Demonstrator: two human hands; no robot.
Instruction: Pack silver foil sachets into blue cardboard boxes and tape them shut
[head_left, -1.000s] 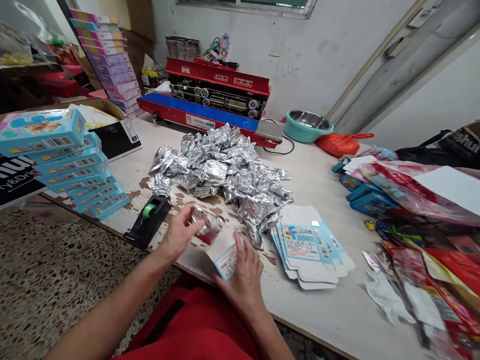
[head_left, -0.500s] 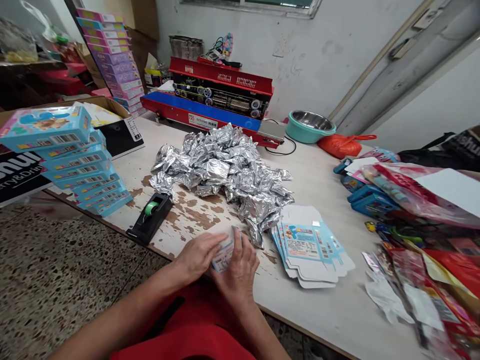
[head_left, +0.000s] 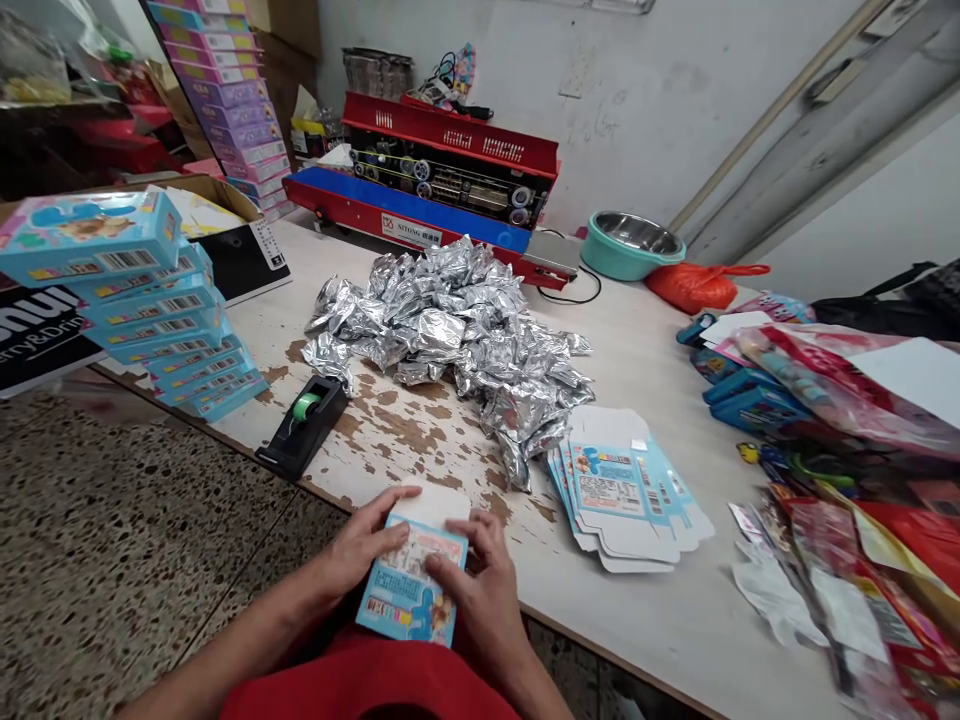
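Between my two hands, at the table's front edge, is a light-blue printed carton (head_left: 412,590) with a white end flap standing up at its far end. My left hand (head_left: 367,545) grips its left side, thumb on the printed face. My right hand (head_left: 480,580) holds the right side, thumb pressing on the print and fingers around the edge. Right of my hands lies a stack of flat blue cartons (head_left: 611,485). Beyond them is a heap of silver foil packets (head_left: 450,330). A black tape dispenser (head_left: 304,425) with green tape stands to the left.
A leaning stack of closed blue boxes (head_left: 180,330) stands at the left edge. Behind the packets is a red sealing machine (head_left: 450,190) with a blue belt. A turquoise basin (head_left: 630,248) sits at the back right; plastic bags (head_left: 847,390) and loose wrappers cover the right side.
The carton has turned so its printed face and raised white flap now show. Both hands have come nearer my body and shifted to its two sides. The view has moved slightly.
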